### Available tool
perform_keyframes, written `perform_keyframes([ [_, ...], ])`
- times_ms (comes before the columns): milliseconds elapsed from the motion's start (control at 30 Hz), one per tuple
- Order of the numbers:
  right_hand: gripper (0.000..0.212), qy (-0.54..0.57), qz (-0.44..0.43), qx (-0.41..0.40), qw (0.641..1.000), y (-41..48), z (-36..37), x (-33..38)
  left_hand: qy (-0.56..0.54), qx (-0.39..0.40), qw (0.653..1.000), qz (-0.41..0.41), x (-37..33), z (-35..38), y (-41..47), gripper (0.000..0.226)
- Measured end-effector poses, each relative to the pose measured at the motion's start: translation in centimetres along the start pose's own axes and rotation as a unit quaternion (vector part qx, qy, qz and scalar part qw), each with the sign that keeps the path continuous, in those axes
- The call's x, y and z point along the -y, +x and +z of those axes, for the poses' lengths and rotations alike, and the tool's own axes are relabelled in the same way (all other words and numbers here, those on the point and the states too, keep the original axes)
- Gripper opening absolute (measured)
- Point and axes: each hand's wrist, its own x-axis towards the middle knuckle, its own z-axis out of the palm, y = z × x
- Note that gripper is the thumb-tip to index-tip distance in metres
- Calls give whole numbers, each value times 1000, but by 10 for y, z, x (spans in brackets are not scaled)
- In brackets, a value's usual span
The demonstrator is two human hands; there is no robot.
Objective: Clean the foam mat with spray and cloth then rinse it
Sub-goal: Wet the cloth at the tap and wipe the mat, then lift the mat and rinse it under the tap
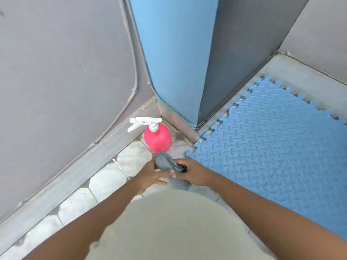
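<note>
Hands number two, meeting over one crumpled grey cloth (165, 162): the left hand (150, 175) pinches its near edge, the right hand (193, 173) grips its other end. One pink plastic spray bottle (157, 137) with a white trigger stands just beyond on the pale tiled floor (105, 181). One blue interlocking foam mat (277, 147) lies rightward.

We see even, soft daylight with no hard shadows or glare — the source itself lies out of view. The wide lens bends the wall (62, 72) and its baseboard into curves toward the edges. The whole picture is slightly soft — nearest us, the pale clothing (169, 228) blurs most.
</note>
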Motion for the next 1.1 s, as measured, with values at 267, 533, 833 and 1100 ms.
perform_keyframes([
  [267,45,6,16,-6,1000,52,19,19,-91,-186,978,-3,31,-106,-26,40],
  [533,29,-16,62,-211,975,-6,-21,-35,386,-163,887,-194,-30,-107,-14,38],
  [833,49,-186,315,-355,860,-90,-62,-101,546,46,834,74,-78,19,44,49],
  [1100,68,-108,410,-357,832,-146,-39,-128,483,-40,873,61,-58,115,89,85],
])
